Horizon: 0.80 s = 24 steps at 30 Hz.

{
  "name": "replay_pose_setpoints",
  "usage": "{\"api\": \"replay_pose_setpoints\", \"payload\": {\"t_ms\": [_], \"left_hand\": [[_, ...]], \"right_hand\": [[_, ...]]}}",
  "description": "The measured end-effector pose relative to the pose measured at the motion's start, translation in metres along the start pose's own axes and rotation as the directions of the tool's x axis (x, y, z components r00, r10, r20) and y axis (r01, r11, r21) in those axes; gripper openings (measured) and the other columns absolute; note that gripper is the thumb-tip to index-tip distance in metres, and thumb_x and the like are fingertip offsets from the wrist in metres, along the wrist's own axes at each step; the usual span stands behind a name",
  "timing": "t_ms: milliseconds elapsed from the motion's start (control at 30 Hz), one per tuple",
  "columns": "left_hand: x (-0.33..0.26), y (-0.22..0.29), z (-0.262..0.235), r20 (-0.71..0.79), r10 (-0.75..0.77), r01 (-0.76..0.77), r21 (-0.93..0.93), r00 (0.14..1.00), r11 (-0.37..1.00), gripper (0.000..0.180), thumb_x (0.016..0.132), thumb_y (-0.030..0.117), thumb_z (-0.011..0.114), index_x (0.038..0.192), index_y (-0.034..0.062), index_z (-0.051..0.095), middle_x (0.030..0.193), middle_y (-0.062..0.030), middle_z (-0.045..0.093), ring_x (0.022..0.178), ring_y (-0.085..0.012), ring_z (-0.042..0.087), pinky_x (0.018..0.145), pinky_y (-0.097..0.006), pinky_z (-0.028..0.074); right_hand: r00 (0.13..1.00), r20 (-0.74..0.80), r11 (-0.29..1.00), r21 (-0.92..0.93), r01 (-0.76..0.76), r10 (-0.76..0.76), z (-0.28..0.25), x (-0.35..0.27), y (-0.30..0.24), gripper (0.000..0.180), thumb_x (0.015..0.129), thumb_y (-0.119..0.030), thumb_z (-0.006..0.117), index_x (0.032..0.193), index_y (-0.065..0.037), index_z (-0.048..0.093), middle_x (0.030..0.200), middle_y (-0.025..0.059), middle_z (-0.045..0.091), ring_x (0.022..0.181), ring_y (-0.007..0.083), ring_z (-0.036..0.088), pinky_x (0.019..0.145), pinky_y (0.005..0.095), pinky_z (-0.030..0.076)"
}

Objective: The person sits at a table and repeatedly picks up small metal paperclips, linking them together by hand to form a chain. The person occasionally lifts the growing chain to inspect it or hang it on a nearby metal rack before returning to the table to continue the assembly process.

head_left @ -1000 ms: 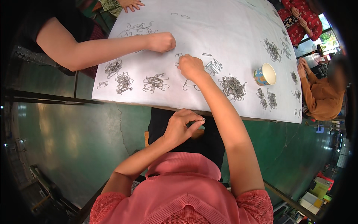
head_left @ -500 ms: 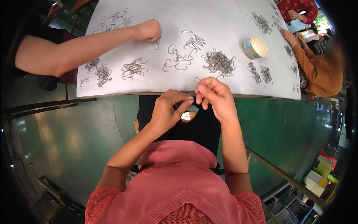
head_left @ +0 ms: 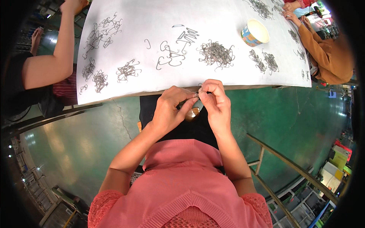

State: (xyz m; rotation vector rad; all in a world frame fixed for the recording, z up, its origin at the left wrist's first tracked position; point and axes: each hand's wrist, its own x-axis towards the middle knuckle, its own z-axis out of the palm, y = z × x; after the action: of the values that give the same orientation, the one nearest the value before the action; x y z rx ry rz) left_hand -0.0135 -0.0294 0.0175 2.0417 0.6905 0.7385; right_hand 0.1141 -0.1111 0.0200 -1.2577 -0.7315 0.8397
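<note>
My left hand (head_left: 170, 110) is closed in a pinch at the table's near edge, on a small metallic piece at its fingertips that I cannot make out. Against it, my right hand (head_left: 217, 104) pinches a thin metal hook (head_left: 200, 85), whose curved end shows above the fingers. The two hands' fingertips meet. Beyond them on the white tabletop lies a dense pile of metal hooks (head_left: 216, 54). Left of that pile are loose, spread-out hooks (head_left: 172, 54) and several narrow elongated metal loops (head_left: 188, 35). One single hook (head_left: 148, 44) lies apart.
A paper cup (head_left: 254, 34) stands right of the dense pile. More hook piles lie at left (head_left: 128, 71) and right (head_left: 270, 62). A co-worker's arm (head_left: 53, 64) is at the left edge; other people's hands (head_left: 292, 15) rest at the far right. A metal frame (head_left: 292, 167) stands at lower right.
My right hand has moved left, its fingertips now against my left hand's. The left co-worker's hand has drawn back from the table, leaving a single hook there. The view has shifted slightly.
</note>
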Motion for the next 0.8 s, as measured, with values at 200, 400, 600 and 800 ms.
{"api": "replay_pose_setpoints", "payload": {"t_ms": [200, 400, 600, 800], "left_hand": [[0.069, -0.043, -0.017, -0.190, -0.038, 0.058, 0.101, 0.981, 0.993, 0.012, 0.084, 0.011, 0.064, 0.091, 0.0027, 0.069, 0.086, -0.0127, 0.067, 0.077, -0.0265, 0.061, 0.072, -0.036, 0.049], [0.169, -0.122, -0.016, -0.118, 0.234, -0.114, 0.616, 0.965, 0.779, 0.015, 0.081, 0.011, 0.064, 0.095, 0.0073, 0.070, 0.090, -0.0074, 0.066, 0.084, -0.0231, 0.061, 0.073, -0.034, 0.049], [0.191, -0.135, -0.006, 0.201, 0.152, -0.239, 0.924, 0.968, 0.299, 0.015, 0.080, 0.009, 0.056, 0.091, 0.0095, 0.065, 0.092, -0.0063, 0.062, 0.095, -0.0213, 0.059, 0.077, -0.038, 0.047], [0.193, -0.127, -0.015, -0.019, -0.007, 0.020, 0.856, 1.000, 0.517, 0.015, 0.084, 0.017, 0.055, 0.087, 0.0081, 0.066, 0.088, -0.0088, 0.067, 0.088, -0.0263, 0.062, 0.077, -0.046, 0.047]], "right_hand": [[0.981, -0.021, 0.968, -0.171, 0.186, -0.192, -0.006, -0.001, 0.011, 0.006, 0.087, -0.007, 0.063, 0.088, -0.003, 0.058, 0.099, 0.0057, 0.051, 0.076, 0.0111, 0.048, 0.066, 0.0238, 0.041], [0.979, -0.051, 0.959, -0.219, 0.180, -0.195, -0.006, -0.006, 0.007, 0.007, 0.086, -0.008, 0.064, 0.087, -0.004, 0.059, 0.095, 0.0051, 0.053, 0.071, 0.0114, 0.045, 0.065, 0.0238, 0.040], [0.976, -0.059, 0.953, -0.233, 0.192, -0.211, -0.005, -0.011, 0.006, 0.006, 0.084, -0.006, 0.065, 0.087, -0.005, 0.059, 0.095, 0.0052, 0.053, 0.069, 0.0114, 0.044, 0.064, 0.0242, 0.041], [0.972, -0.041, 0.933, -0.292, 0.211, -0.233, -0.009, -0.013, -0.003, 0.007, 0.083, -0.003, 0.065, 0.088, -0.005, 0.060, 0.099, 0.0074, 0.053, 0.065, 0.0112, 0.047, 0.059, 0.0236, 0.042]]}}
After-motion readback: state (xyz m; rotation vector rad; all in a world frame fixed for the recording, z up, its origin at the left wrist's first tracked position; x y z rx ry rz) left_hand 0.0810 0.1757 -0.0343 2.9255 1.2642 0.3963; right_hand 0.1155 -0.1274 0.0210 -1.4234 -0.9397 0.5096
